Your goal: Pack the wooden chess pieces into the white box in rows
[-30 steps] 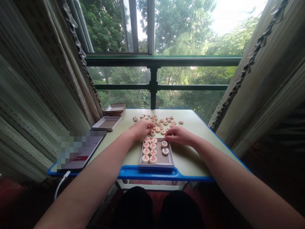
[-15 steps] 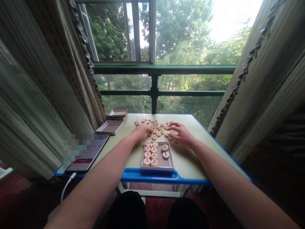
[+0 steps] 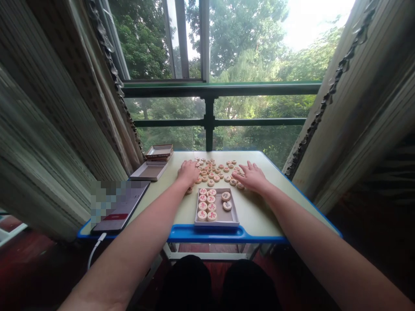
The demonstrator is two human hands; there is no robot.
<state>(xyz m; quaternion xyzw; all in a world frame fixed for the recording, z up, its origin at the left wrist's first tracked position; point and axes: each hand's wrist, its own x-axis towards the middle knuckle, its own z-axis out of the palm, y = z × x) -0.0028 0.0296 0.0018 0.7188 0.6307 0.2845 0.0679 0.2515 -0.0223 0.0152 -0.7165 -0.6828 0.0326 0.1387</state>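
Round wooden Chinese chess pieces (image 3: 216,178) with red or dark characters lie scattered over the far half of the table. At their left side my left hand (image 3: 189,173) rests palm down, fingers stretched forward over or against some pieces; its fingertips are partly hidden. My right hand (image 3: 253,176) is at the right side, fingers spread and open, the thumb side close to a few pieces. Between my forearms sits a shallow open box (image 3: 232,218). Red-marked pieces (image 3: 212,207) fill two columns at its left, and two dark-marked pieces (image 3: 226,201) lie at its right.
The small table (image 3: 259,224) has a blue edge with a pen groove (image 3: 207,233) at the front. An empty box tray (image 3: 149,171) and stacked boxes (image 3: 159,151) stand back left. A phone (image 3: 125,207) on a charging cable (image 3: 94,250) lies front left. Curtains flank the window.
My left hand has moved left and away from the middle of the pieces, its fingers straighter. My right hand has shifted slightly right, fingers spread wider. The view has tilted a little.
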